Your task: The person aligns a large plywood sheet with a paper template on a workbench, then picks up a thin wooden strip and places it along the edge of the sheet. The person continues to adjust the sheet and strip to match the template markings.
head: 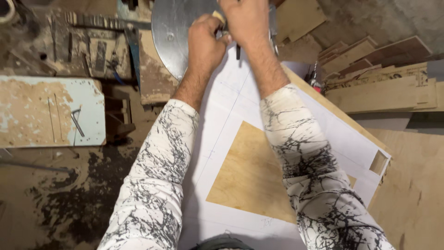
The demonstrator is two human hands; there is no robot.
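Note:
Both my arms, in white sleeves with black crackle marks, reach forward over a white laminated board [231,106] with a large cut-out showing plywood [249,171] beneath. My left hand [203,39] is closed around a small tan piece [218,17] at the board's far end. My right hand [247,21] is closed just beside it, with a dark thin tool [238,51] hanging below its fingers. Both hands sit against a round grey metal disc [173,32]. What exactly the fingers pinch is hidden.
A worn pale-blue board [51,111] with a metal hex key [76,121] lies at left. Tools lie on a dusty bench [88,46] at the back left. Stacked wood planks [379,83] stand at right, a plywood sheet [411,185] at lower right.

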